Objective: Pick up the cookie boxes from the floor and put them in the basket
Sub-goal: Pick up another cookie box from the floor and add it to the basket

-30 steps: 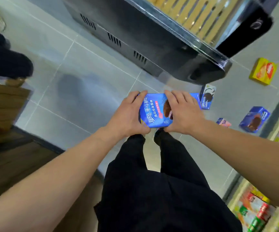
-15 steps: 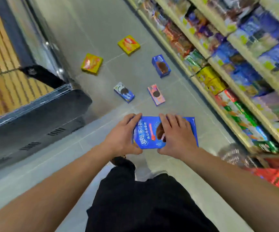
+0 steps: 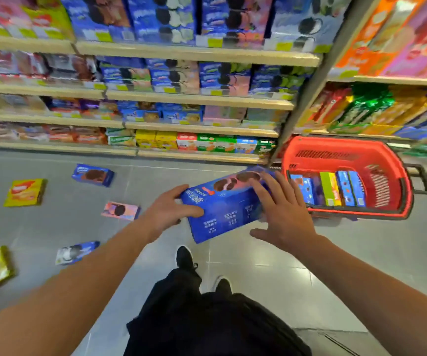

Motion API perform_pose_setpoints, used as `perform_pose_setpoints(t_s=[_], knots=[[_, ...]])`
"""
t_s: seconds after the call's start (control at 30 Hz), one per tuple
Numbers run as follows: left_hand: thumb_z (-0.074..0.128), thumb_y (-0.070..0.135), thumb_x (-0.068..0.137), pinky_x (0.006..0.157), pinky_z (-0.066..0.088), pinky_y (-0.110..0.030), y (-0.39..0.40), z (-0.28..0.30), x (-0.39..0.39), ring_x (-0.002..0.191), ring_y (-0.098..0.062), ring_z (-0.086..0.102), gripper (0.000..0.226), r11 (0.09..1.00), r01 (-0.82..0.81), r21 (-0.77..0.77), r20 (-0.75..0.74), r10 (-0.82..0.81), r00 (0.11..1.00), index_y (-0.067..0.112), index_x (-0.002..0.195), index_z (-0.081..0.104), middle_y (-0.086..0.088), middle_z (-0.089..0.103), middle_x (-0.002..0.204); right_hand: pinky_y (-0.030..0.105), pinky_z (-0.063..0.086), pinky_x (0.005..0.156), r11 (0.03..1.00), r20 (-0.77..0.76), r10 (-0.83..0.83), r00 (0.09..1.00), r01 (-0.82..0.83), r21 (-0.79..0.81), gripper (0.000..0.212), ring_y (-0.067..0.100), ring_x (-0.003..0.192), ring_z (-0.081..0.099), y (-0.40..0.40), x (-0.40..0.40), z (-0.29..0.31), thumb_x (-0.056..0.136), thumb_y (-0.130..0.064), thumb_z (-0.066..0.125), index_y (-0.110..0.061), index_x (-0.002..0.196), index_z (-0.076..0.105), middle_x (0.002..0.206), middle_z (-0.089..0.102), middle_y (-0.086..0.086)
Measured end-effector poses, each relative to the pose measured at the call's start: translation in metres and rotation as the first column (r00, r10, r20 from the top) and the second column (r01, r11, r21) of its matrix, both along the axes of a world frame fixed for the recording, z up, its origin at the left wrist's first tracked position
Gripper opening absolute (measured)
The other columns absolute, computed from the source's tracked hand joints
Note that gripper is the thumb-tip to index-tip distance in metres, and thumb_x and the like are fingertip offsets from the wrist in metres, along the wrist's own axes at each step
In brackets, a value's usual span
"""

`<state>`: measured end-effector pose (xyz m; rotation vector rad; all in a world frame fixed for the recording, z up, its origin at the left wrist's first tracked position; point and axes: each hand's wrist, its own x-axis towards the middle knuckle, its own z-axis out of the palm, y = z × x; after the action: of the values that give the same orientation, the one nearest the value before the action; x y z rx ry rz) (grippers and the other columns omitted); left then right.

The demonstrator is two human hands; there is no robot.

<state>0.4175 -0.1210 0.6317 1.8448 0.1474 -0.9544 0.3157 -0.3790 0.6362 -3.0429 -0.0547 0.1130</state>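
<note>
Left hand [image 3: 167, 214]: clamped on the near left end of the blue cookie box [image 3: 226, 209], thumb across the printed face, fingers curled round the edge.
Right hand [image 3: 283, 211]: fingers spread apart, laid over the far right end of the box; thumb clear of it, so more steadying than gripping.
Box in hand: held in the air between the two hands, tilted, long side running from the left fingers up toward the right fingers; just short of the basket.
Handling, judged: light cardboard, stiff enough to carry by its ends, glossy and likely a little slippery; biscuits inside breakable, so best lowered, not dropped.
Best hold, judged: short ends or long edges, not the broad face, which may dent.
Basket [image 3: 386, 160]: red, on the floor just beyond the right fingertips; several boxes standing on edge inside, room beside them.
Floor boxes: pink box [image 3: 120, 210] beyond the left fingers; yellow box [image 3: 25, 192] and small blue box [image 3: 93, 175] farther left.
Shelves [image 3: 181, 127]: stocked, behind everything.
</note>
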Motion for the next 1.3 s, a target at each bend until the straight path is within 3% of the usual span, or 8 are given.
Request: perform_pose_setpoints(t_s=[0.27, 0.43, 0.57, 0.67, 0.87, 1.1, 1.2, 1.3], knots=[[0.073, 0.054, 0.052, 0.102, 0.045, -0.049, -0.106, -0.011, 0.089, 0.102, -0.022, 0.060, 0.079, 0.934, 0.348, -0.082, -0.208, -0.357, 0.911, 0.031, 0.125, 0.055, -0.001, 0.068, 0.110, 0.053, 0.039, 0.106, 0.957, -0.002, -0.291, 0.957, 0.291, 0.004, 0.095, 0.038, 0.126, 0.044, -0.074, 0.013, 0.005, 0.052, -0.038, 0.080, -0.022, 0.139, 0.044, 0.131, 0.052, 0.007], [0.072, 0.049, 0.075, 0.103, 0.045, -0.044, -0.172, -0.024, 0.127, 0.124, -0.016, 0.051, 0.075, 0.884, 0.441, -0.153, 0.086, -0.432, 0.898, 0.046, 0.140, 0.035, 0.009, 0.051, 0.136, 0.042, 0.037, 0.104, 0.846, -0.108, -0.508, 0.854, 0.519, 0.124, 0.104, 0.032, 0.118, 0.040, -0.102, 0.028, 0.007, 0.051, -0.055, 0.082, -0.020, 0.142, 0.044, 0.129, 0.051, 0.004], [0.080, 0.047, 0.062, 0.090, 0.050, -0.023, -0.214, -0.018, 0.145, 0.107, 0.003, 0.060, 0.104, 0.743, 0.638, -0.202, 0.233, -0.597, 0.768, 0.038, 0.147, 0.022, 0.016, 0.053, 0.128, 0.036, 0.031, 0.108, 0.709, -0.210, -0.636, 0.743, 0.669, 0.221, 0.116, 0.030, 0.120, 0.044, -0.124, 0.033, 0.003, 0.042, -0.076, 0.066, -0.020, 0.142, 0.045, 0.128, 0.052, 0.003], [0.085, 0.038, 0.063, 0.078, 0.047, -0.007, -0.254, -0.016, 0.157, 0.098, 0.015, 0.057, 0.102, 0.617, 0.772, -0.151, 0.302, -0.715, 0.630, 0.036, 0.146, 0.025, 0.018, 0.050, 0.125, 0.031, 0.032, 0.107, 0.598, -0.255, -0.701, 0.666, 0.744, 0.298, 0.118, 0.025, 0.121, 0.046, -0.141, 0.024, 0.002, 0.039, -0.073, 0.067, -0.020, 0.143, 0.046, 0.129, 0.052, 0.001], [0.077, 0.063, 0.045, 0.099, 0.038, -0.026, -0.325, -0.021, 0.165, 0.123, -0.007, 0.045, 0.108, 0.410, 0.908, 0.087, 0.363, -0.862, 0.354, 0.032, 0.142, 0.040, 0.009, 0.043, 0.140, 0.029, 0.035, 0.103, 0.430, -0.293, -0.773, 0.562, 0.805, 0.410, 0.114, 0.023, 0.117, 0.048, -0.176, 0.007, -0.015, 0.039, -0.071, 0.066, -0.023, 0.141, 0.047, 0.127, 0.054, -0.001], [0.086, 0.043, 0.050, 0.089, 0.049, -0.026, -0.427, -0.029, 0.199, 0.110, -0.008, 0.058, 0.099, 0.421, 0.884, 0.203, 0.259, -0.894, 0.366, 0.030, 0.140, 0.045, 0.008, 0.055, 0.128, 0.014, 0.030, 0.102, 0.023, -0.273, -0.906, 0.323, 0.681, 0.731, 0.116, 0.003, 0.122, 0.036, -0.234, 0.027, -0.047, 0.050, -0.029, 0.094, -0.022, 0.147, 0.031, 0.134, 0.034, -0.006], [0.083, 0.035, 0.049, 0.081, 0.043, -0.014, -0.471, -0.028, 0.206, 0.106, -0.005, 0.056, 0.098, 0.392, 0.897, 0.206, 0.237, -0.909, 0.343, 0.026, 0.140, 0.045, 0.009, 0.052, 0.126, 0.012, 0.036, 0.095, -0.172, -0.360, -0.906, 0.222, 0.584, 0.793, 0.111, -0.001, 0.118, 0.046, -0.259, 0.032, -0.062, 0.056, -0.016, 0.094, -0.030, 0.145, 0.028, 0.133, 0.040, -0.010], [0.088, 0.027, 0.055, 0.080, 0.048, -0.021, -0.516, -0.033, 0.214, 0.104, -0.006, 0.056, 0.096, 0.356, 0.913, 0.201, 0.187, -0.929, 0.321, 0.030, 0.140, 0.044, 0.010, 0.051, 0.126, 0.005, 0.044, 0.083, -0.345, -0.455, -0.881, 0.131, 0.480, 0.807, 0.094, -0.021, 0.098, 0.054, -0.284, 0.037, -0.071, 0.066, -0.009, 0.087, -0.036, 0.137, 0.032, 0.118, 0.050, -0.028]])
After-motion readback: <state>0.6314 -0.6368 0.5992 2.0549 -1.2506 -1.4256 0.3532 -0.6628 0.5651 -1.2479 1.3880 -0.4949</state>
